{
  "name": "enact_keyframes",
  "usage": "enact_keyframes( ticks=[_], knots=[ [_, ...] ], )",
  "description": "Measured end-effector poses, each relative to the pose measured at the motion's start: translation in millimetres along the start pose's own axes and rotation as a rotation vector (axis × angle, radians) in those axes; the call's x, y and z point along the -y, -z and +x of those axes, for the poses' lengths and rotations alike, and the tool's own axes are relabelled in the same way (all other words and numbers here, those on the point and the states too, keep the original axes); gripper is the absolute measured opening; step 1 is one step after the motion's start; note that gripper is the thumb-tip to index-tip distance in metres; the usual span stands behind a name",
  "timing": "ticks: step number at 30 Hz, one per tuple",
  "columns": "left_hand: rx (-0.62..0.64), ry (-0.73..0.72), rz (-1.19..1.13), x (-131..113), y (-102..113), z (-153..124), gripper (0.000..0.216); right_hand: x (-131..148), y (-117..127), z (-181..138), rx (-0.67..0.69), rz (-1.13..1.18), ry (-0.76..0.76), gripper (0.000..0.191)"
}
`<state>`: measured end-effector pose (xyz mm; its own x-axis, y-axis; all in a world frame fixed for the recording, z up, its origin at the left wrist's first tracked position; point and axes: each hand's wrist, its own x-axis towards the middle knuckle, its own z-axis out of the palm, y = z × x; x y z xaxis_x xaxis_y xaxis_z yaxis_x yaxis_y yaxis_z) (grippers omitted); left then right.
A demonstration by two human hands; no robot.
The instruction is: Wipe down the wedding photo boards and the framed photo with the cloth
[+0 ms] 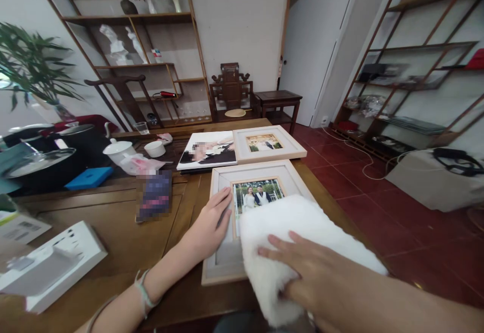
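Observation:
A framed photo (260, 193) of two people lies on the wooden table in front of me, its pale border inside a light wood picture frame (227, 276). My left hand (212, 224) rests on the left side of this frame, fingers stretched out and lying flat. A fluffy white towel (306, 212) covers the lower right part of the frame. My right hand (302, 267) presses on the towel, fingers spread over it and thumb tucked into a fold. The photo's lower right corner is hidden under the towel.
Behind lie a second picture frame (298, 149) and a photo panel (206, 160). To the left are a white box tray (56, 267), a blue box (89, 177), a white teapot (119, 150), a white cup (155, 148) and a lidded pan (41, 164). Red floor tiles (363, 212) lie right of the table.

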<state>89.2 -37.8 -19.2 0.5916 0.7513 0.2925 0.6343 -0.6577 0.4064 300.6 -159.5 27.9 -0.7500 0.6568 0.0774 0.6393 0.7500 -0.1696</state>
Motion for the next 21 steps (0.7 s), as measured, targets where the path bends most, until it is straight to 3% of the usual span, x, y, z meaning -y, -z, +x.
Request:
enact_keyframes(
  ticks=[5, 9, 15, 18, 21],
  knots=[
    [-0.011, -0.013, -0.001, 0, 0, 0, 0.04, -2, -18, 3, -0.07, -0.003, -0.044, 0.02],
    [-0.012, -0.012, -0.005, 0, 0, 0, 0.041, -46, -24, 24, -0.167, -0.058, -0.166, 0.039],
    [-0.005, 0.006, -0.011, -2, 1, 0, 0.041, -115, -11, 73, -0.265, -0.209, -0.195, 0.045],
    [-0.014, 0.006, -0.011, -2, 1, 0, 0.04, -119, -6, 88, -0.201, -0.22, -0.161, 0.043],
    [-0.013, 0.016, -0.007, -1, 0, -1, 0.04, -100, -5, 83, -0.099, -0.228, -0.092, 0.042]
  ],
)
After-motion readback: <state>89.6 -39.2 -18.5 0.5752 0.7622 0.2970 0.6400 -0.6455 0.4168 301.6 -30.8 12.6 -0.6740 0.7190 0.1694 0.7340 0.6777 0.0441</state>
